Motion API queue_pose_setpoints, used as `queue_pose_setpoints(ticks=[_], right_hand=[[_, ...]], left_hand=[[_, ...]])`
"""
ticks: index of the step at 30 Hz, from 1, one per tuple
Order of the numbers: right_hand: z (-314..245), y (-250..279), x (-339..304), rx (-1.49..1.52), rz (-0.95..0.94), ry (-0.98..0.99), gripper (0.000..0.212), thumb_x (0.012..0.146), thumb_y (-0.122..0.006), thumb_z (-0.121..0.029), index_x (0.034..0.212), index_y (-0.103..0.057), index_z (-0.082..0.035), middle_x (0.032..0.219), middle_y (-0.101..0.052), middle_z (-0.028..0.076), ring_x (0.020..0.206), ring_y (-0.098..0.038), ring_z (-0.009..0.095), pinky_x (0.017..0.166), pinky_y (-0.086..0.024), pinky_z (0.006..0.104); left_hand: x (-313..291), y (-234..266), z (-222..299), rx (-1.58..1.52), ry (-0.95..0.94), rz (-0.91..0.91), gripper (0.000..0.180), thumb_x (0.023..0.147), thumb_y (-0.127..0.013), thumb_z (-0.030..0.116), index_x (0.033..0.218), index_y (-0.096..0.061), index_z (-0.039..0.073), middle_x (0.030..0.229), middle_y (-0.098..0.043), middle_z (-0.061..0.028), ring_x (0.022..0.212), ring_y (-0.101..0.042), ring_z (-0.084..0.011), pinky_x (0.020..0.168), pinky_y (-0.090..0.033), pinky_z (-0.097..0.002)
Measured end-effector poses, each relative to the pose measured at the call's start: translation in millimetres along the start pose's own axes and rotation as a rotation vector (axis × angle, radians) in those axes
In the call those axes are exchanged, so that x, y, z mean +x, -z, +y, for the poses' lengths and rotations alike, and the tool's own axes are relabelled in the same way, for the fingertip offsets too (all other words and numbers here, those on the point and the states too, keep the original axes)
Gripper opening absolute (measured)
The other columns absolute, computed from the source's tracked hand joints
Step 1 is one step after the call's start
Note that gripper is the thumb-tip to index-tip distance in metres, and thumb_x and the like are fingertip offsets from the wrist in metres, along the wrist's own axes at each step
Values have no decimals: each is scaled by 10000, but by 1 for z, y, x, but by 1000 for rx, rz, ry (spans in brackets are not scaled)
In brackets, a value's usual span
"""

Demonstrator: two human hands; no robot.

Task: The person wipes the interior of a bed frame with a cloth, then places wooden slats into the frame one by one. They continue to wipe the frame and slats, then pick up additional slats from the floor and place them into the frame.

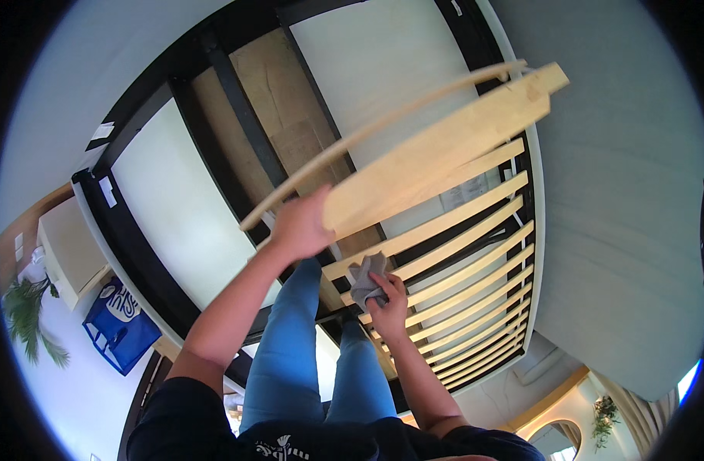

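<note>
My left hand (302,223) is closed around the near end of a raised stack of pale wooden bed slats (444,157), tilted up toward the far right. One thin curved slat (383,119) stands a little apart from the stack on its far side. Lower and to the right, my right hand (390,303) grips a crumpled grey cloth (366,281), its fingers folded into it. Beneath that hand, a row of bed slats (475,296) lies across the right part of the black bed frame (148,250).
White panels (184,188) and brown floorboards (279,88) show between the frame's dark bars. My legs (284,349) stand inside the frame. At left are a blue bag (123,326), a pale cabinet (69,246) and a plant (29,315). A large grey surface (621,169) borders the right side.
</note>
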State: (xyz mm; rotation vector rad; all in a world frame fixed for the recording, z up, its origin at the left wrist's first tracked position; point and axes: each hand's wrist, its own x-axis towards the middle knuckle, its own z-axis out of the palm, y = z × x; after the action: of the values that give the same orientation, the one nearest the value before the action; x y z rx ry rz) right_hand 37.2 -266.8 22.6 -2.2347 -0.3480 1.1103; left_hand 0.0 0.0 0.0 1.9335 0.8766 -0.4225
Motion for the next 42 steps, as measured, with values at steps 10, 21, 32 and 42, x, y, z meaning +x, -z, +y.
queue_pose_setpoints(ticks=[10, 21, 32, 42], right_hand=[[26, -25, -112, 38, -349, 129, 474, 672, -638, -16, 1145, -624, -41, 1193, -540, 236, 1066, -550, 403, 910, -477, 410], [108, -13, -214, 98, -418, 180, 446, 652, -626, 5, 1094, -648, -44, 1109, -577, 195, 1012, -569, 372, 864, -493, 419], [117, 54, -231, 391, -720, 55, 497, 618, -591, 43, 1101, -673, -42, 1097, -578, 169, 1020, -577, 339, 886, -475, 370], [107, 140, -159, 693, -303, 56, 527, 545, -578, -146, 1041, -699, -17, 1096, -582, 151, 1046, -559, 256, 921, -423, 341]], left_hand=[[-109, -79, 78, -60, -244, -254, 599, 614, -666, 118, 1184, -489, 68, 835, -653, -181, 793, -637, -384, 674, -502, -467], [-157, -243, 141, 36, -203, -460, 626, 638, -657, 108, 1228, -465, 28, 914, -656, -201, 879, -635, -378, 734, -505, -464], [-117, -431, 85, 26, -188, -400, 624, 649, -665, 105, 1240, -476, 41, 942, -660, -203, 908, -636, -377, 775, -499, -453], [-101, -463, 26, 0, -238, -330, 689, 664, -749, 135, 1277, -452, 32, 1244, -520, -218, 1194, -485, -334, 1029, -383, -424]])
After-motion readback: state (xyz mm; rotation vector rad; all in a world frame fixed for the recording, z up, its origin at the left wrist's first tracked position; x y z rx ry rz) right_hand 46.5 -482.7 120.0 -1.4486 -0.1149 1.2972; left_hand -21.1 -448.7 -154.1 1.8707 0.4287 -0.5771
